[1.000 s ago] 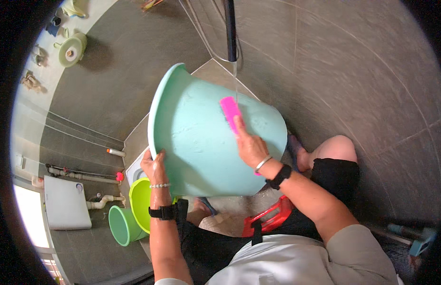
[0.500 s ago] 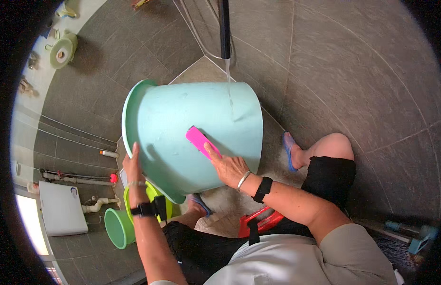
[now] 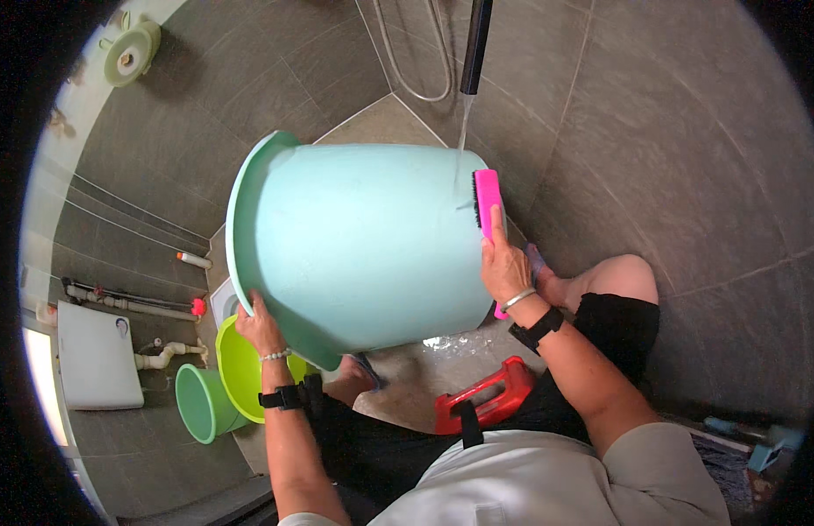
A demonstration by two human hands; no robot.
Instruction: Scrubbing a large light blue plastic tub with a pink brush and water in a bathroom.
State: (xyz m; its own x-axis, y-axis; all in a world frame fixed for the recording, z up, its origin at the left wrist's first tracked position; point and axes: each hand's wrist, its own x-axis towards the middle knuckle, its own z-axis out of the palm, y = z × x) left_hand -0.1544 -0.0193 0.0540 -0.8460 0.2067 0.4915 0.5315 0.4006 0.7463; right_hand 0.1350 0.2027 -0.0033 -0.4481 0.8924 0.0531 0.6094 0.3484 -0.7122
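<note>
The tub (image 3: 363, 245) hides most of the brush's (image 3: 487, 200) bristles.

Large tubs: one, pale turquoise (image 3: 363, 245).
Scrubbing brushes: one, pink (image 3: 488, 197).
Hands: two are seen, left (image 3: 261, 326) and right (image 3: 503, 267).
Small basins: two are counted, lime (image 3: 236, 368) and green (image 3: 201, 405).
Stools: one, red (image 3: 486, 405).
Shower hoses: one (image 3: 416, 61).

Tilted tub (image 3: 363, 245) fills the middle — lime basin (image 3: 236, 368) crowds below-left, bare tiles (image 3: 687, 175) lie right.
</note>
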